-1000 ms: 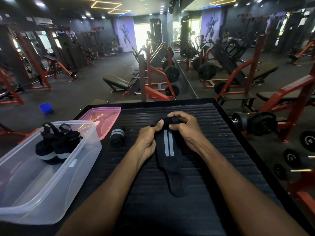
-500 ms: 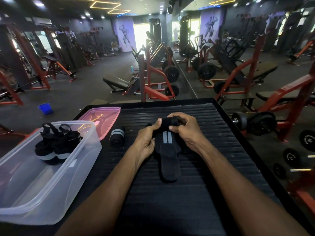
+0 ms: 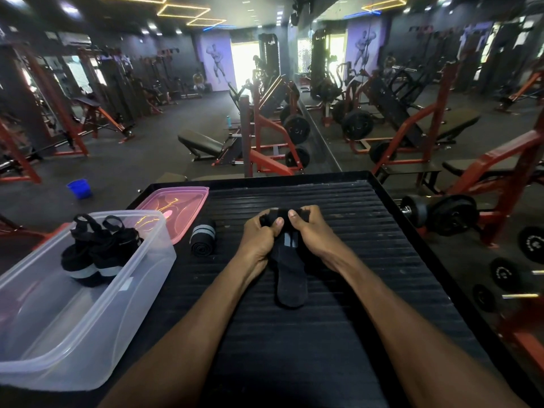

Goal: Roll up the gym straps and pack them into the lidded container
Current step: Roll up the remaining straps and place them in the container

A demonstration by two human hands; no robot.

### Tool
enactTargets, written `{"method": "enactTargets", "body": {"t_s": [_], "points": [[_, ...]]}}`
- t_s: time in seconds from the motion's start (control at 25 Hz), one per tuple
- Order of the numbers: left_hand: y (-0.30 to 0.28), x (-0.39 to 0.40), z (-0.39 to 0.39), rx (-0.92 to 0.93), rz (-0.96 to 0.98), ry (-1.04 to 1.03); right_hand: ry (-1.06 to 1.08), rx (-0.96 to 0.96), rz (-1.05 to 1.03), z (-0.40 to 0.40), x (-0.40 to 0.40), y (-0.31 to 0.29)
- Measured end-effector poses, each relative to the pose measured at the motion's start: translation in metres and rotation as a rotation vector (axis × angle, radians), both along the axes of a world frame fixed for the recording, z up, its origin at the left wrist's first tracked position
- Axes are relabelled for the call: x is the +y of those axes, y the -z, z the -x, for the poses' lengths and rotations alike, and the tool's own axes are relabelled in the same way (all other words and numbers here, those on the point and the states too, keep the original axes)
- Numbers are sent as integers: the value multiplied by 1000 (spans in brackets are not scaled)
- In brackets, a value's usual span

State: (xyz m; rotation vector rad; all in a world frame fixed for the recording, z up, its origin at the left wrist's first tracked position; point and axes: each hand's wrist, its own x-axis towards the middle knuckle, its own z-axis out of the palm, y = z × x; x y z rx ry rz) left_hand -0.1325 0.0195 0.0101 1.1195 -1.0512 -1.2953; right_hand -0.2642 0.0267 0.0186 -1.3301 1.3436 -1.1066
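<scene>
A black gym strap (image 3: 290,278) with grey stripes lies on the black ribbed platform (image 3: 368,260). Its far end is a thick roll held between my left hand (image 3: 259,237) and my right hand (image 3: 315,231); a short loose tail trails toward me. A finished rolled strap (image 3: 201,240) rests on the platform left of my hands. The clear plastic container (image 3: 53,334) stands at the left edge with two rolled straps (image 3: 97,254) inside. Its pink lid (image 3: 173,207) lies flat behind it.
The platform has a raised rim (image 3: 412,231) on the right, with dumbbells (image 3: 441,213) and weight plates on the floor beyond. Red gym benches and racks fill the room ahead. A blue bucket (image 3: 79,188) sits on the floor at the left.
Both hands have rolled the strap toward me. The roll has grown thicker and the loose tail is much shorter.
</scene>
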Motion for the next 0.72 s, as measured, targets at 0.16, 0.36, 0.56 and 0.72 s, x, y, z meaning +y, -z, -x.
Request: {"method": "enactTargets", "body": {"t_s": [0.16, 0.36, 0.56, 0.72], "points": [[-1, 0, -4, -177, 108, 23, -28, -24, 12, -1, 0, 6], [-12, -2, -6, -118, 48, 56, 37, -153, 99, 0, -2, 7], [-12, -5, -8, 27, -123, 32, 11, -126, 228, 2, -1, 2], [-11, -6, -8, -19, -7, -59, -27, -365, 60, 4, -2, -4]]}}
